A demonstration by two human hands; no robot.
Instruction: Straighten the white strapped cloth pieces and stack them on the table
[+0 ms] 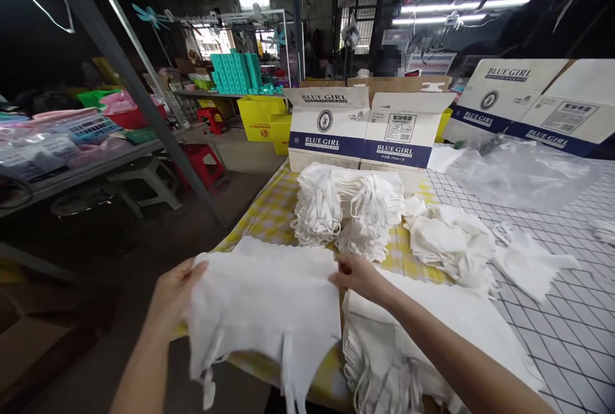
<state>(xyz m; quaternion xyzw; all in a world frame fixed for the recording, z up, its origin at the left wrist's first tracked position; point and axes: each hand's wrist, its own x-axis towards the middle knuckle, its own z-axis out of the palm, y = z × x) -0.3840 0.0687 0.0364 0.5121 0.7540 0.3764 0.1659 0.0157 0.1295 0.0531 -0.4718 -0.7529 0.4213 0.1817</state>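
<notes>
Stretched between my two hands is a white cloth piece with narrow straps, its straps hanging down toward me. My left hand pinches its upper left corner. The upper right corner is pinched by my right hand. Under my right forearm lies a stack of similar white cloth pieces, with straps bunched at the near end. Just beyond the held piece sits a folded pile of white strapped pieces. To its right is a loose, crumpled heap of white cloth.
A yellow checked cloth covers part of the table, beside a black-and-white grid cover. Cut-open Blue Girl cartons stand behind the piles. Clear plastic lies at right. A metal post rises at left, near red stools.
</notes>
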